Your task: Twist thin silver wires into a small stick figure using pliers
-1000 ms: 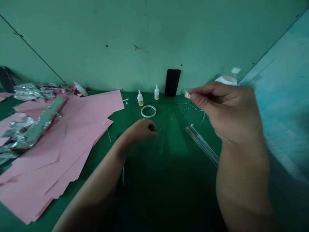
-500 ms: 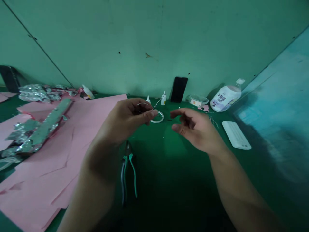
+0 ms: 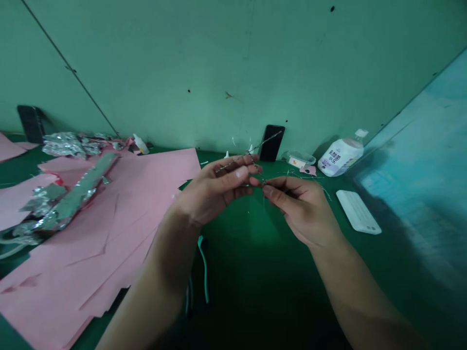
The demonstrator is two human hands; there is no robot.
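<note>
The person's two hands meet just in front of the black phone (image 3: 276,153) that leans on the wall, and the twisted wire (image 3: 263,144) is between them, one arm of it crossing the view of that phone. The right hand (image 3: 263,185), in front of the phone, has thumb and forefinger pinched together on the wire's lower end. The left hand (image 3: 229,182), in front and to the left of the phone, is loosely half-open, fingers stretched toward the right; the wire runs across them, though whether the thumb presses on it cannot be told.

On the table (image 3: 251,287), pliers (image 3: 205,274) lie well in front of the phone and to its left, partly hidden by the forearm. Pink sheets (image 3: 146,194) spread left of the phone, with a foil-edged strip (image 3: 87,187) on top. Just right of the phone sits a clear tub (image 3: 301,159); farther right stands a labelled bottle (image 3: 339,156). A flat white pack (image 3: 358,212) lies to the phone's right, nearer the person.
</note>
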